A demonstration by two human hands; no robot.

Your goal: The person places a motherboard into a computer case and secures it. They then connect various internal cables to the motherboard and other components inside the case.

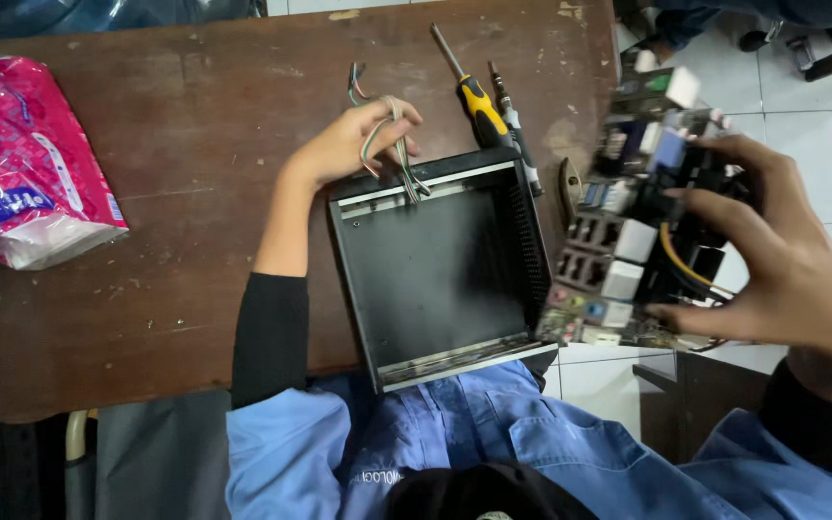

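A black metal case (435,274), open on top and empty inside, lies on the brown wooden table (175,154) in front of me. My left hand (353,144) rests at the case's far edge and holds a bundle of thin coloured wires (392,144) that run into the case. My right hand (772,255) holds a green circuit board (633,236) with many connectors and a yellow cable, lifted beside the case's right side, past the table's edge. The board is blurred.
A screwdriver with a yellow and black handle (474,96) and a second dark tool (517,130) lie behind the case. A pink and white plastic packet (21,164) sits at the table's left end. White floor tiles (820,96) show on the right.
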